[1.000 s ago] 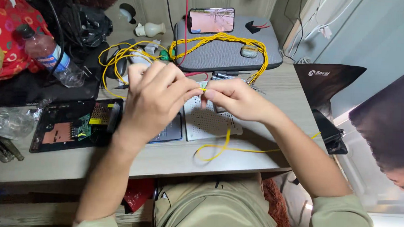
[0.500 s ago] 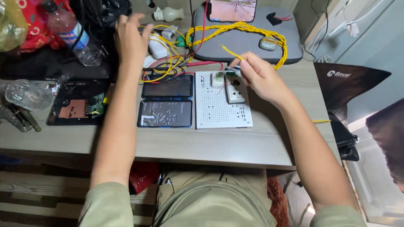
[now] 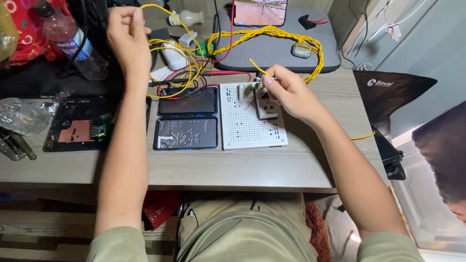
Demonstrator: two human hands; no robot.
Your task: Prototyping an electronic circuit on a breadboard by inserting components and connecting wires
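Across the desk (image 3: 231,171), largest item first: grey pad (image 3: 279,51) at 12 o'clock, with a phone (image 3: 260,10) propped at its far edge, screen lit. A twisted yellow cable (image 3: 280,34) loops over the pad's top. Dark bag and red cloth (image 3: 5,7) sit at 10 o'clock; a plastic bottle (image 3: 68,37) lies tilted against them.

White breadboard (image 3: 247,121) lies flat at centre, slightly toward 1 o'clock. Just left of it, touching or nearly so, two dark rectangular cases (image 3: 187,118), one above the other. Further toward 9 o'clock: an opened dark device (image 3: 76,124) with a green board showing, then a clear crumpled bottle (image 3: 18,115).

My left hand (image 3: 126,35) is raised at 11 o'clock, fingers pinched shut on a yellow wire (image 3: 170,13). The wire arcs from the pinch down to the tangle of yellow and red leads (image 3: 180,75) behind the cases.

My right hand (image 3: 291,91) rests at 1 o'clock over the breadboard's upper right corner. Thumb and fingers are closed on a small part (image 3: 261,87) at the board; a short yellow wire end (image 3: 257,67) sticks up from the grip toward 11 o'clock. Cannot tell whether the part is seated in the board or only held against it.

Another yellow wire (image 3: 363,137) shows past my right forearm at 3 o'clock, at the desk edge.
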